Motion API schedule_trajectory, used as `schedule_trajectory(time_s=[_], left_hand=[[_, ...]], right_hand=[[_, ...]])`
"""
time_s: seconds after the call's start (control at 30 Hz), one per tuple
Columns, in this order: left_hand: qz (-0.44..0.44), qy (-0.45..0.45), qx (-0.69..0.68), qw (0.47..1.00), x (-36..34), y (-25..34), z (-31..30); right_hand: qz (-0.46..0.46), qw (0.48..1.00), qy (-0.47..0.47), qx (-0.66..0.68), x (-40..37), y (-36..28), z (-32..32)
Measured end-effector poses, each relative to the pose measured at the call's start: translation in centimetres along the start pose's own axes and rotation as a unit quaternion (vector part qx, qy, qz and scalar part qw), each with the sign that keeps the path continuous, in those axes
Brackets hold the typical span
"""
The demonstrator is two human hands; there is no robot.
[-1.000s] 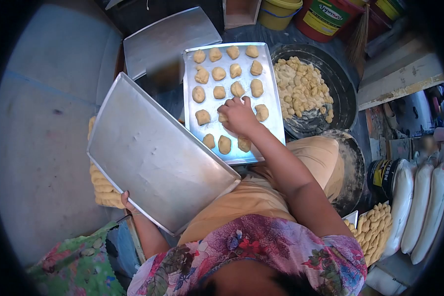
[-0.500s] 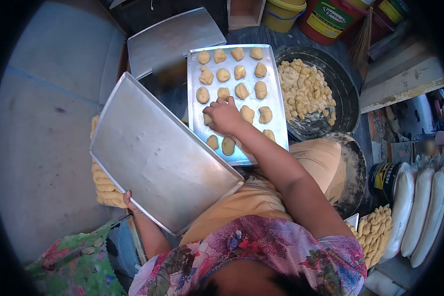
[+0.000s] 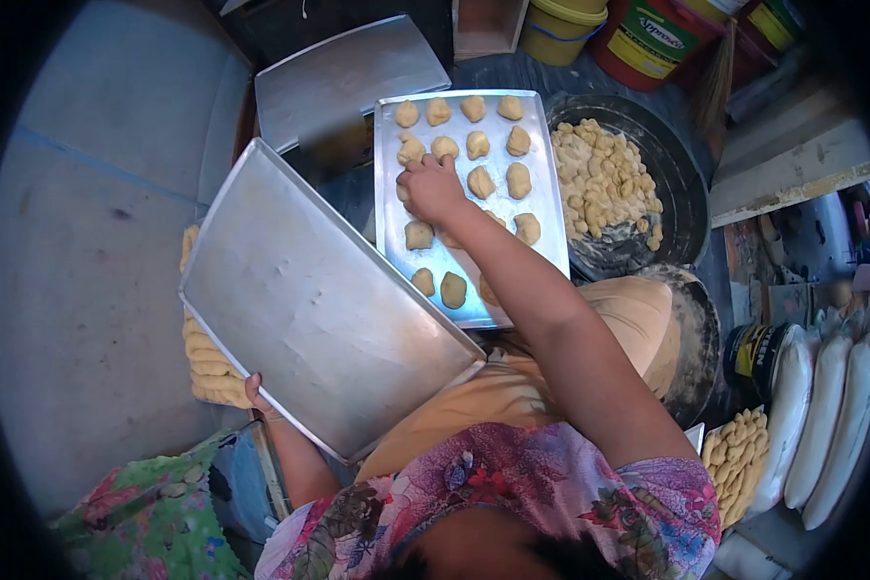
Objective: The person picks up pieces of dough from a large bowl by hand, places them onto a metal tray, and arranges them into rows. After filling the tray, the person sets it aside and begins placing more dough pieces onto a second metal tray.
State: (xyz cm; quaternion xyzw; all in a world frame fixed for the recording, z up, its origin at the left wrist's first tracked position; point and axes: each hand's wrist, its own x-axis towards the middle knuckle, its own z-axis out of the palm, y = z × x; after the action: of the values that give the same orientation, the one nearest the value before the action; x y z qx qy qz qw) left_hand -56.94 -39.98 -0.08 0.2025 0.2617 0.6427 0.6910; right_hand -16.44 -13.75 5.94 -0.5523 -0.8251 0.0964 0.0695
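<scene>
My left hand (image 3: 253, 390) grips the lower left edge of a bare metal baking tray (image 3: 309, 300), which leans tilted across my lap. Several dough balls (image 3: 480, 182) sit in rows on a second baking tray (image 3: 558, 253) lying in front of me. Over the left side of its third row is my right hand (image 3: 433, 188), its fingers curled down around a dough ball (image 3: 403, 194) that is mostly covered. Just below the hand lies a squarish dough piece (image 3: 419, 235). My forearm hides part of the lower right rows.
A dark round pan (image 3: 681, 184) of small dough pieces (image 3: 604, 179) stands to the right. Another metal tray (image 3: 353, 77) lies behind. Buckets (image 3: 643, 39) line the back. Shaped dough (image 3: 213, 367) lies at left, more (image 3: 737, 459) at right near filled plastic bags (image 3: 822, 416).
My right hand has moved up the tray from the left dough piece in the fourth row to the one in the third. The left hand still holds the tilted tray.
</scene>
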Motion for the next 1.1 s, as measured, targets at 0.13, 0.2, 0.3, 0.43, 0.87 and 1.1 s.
schedule_trajectory(time_s=[0.13,0.2,0.3,0.43,0.87,1.1], left_hand=[[0.000,0.038,0.009,0.999,-0.1,-0.3,1.7],[0.000,0.035,0.015,0.999,0.1,-0.3,1.9],[0.003,0.039,0.021,0.999,0.1,-0.4,2.0],[-0.003,0.054,0.015,0.998,-0.1,-0.6,2.6],[0.013,0.099,0.037,0.994,-0.7,-0.5,1.9],[0.009,0.066,0.012,0.998,-0.9,-0.6,2.2]], right_hand=[[-0.021,0.988,0.144,0.043,-1.6,0.5,0.9],[-0.027,0.991,0.102,0.085,-3.2,0.0,-1.1],[-0.066,0.988,-0.029,0.137,-7.3,-0.4,-4.1],[-0.085,0.984,-0.141,0.075,-14.1,-1.3,-4.6],[-0.037,0.993,-0.001,0.110,-19.6,1.1,-3.3],[0.091,0.991,-0.027,0.090,-22.9,5.0,-4.5]])
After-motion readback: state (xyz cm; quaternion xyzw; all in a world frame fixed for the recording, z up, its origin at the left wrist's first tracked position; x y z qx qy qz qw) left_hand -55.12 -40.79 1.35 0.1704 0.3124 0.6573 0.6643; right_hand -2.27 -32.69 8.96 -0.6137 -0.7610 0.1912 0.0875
